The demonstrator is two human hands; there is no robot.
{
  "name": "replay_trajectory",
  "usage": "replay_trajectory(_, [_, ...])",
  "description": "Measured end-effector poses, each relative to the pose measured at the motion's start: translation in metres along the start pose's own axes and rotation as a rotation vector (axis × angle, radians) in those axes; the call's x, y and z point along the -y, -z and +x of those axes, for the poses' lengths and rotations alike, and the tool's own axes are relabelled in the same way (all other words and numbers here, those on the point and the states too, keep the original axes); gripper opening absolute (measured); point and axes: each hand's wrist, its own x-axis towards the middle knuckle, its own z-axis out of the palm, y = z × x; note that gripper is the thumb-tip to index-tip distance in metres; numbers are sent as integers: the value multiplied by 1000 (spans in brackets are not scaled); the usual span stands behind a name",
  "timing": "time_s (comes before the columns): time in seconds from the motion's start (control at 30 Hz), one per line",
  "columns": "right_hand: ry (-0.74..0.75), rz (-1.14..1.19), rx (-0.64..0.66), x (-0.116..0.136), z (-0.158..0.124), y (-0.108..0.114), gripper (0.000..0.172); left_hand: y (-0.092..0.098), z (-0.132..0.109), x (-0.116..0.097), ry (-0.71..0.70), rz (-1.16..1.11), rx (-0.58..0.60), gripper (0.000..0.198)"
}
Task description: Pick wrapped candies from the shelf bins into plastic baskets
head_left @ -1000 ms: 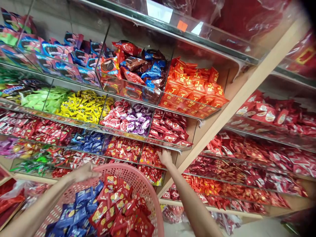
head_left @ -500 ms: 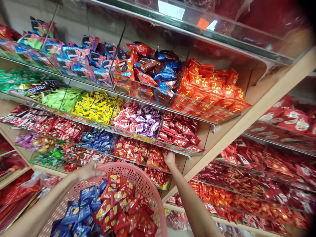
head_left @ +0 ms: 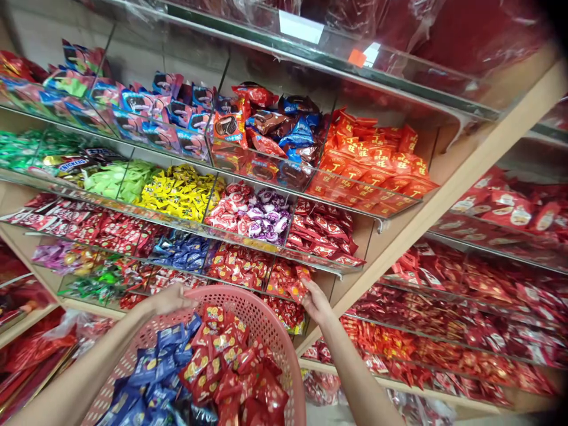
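A pink perforated plastic basket [head_left: 277,322] is tilted below the shelves. My left hand [head_left: 171,299] is closed on its far rim. Inside lie blue candy packets [head_left: 157,367] on the left and red candy packets with orange fruit prints [head_left: 217,343] on the right. My right hand [head_left: 316,303] is at the front of a lower shelf bin, just beyond the basket's right rim. Its fingers are closed around red candy packets [head_left: 296,289]; how many is hidden. Behind them, similar red packets [head_left: 280,275] fill the bin.
Glass-fronted shelves hold yellow candies [head_left: 180,192], purple-and-white candies [head_left: 266,213], blue packets [head_left: 181,251] and orange-red snack bags [head_left: 368,163]. A wooden upright [head_left: 426,195] slants up on the right. Beyond it stand more shelves of red packets [head_left: 444,307].
My right hand has drawn back from inside the bin to its front edge, bringing red packets with it. My left hand keeps hold of the basket rim.
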Motion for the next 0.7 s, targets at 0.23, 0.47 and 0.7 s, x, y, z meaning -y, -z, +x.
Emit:
replay_trajectory(0.23, [-134,156,105,3,-70,-10,35,2,2,-5,-8,95,-34,48])
replay_trajectory(0.47, [-139,88,163,-5,-114,-18,38,5,13,9,-35,111,12,45])
replay_trajectory(0.7, [-148,-33,185,-8,-140,-18,42,4,4,-1,-51,115,3,44])
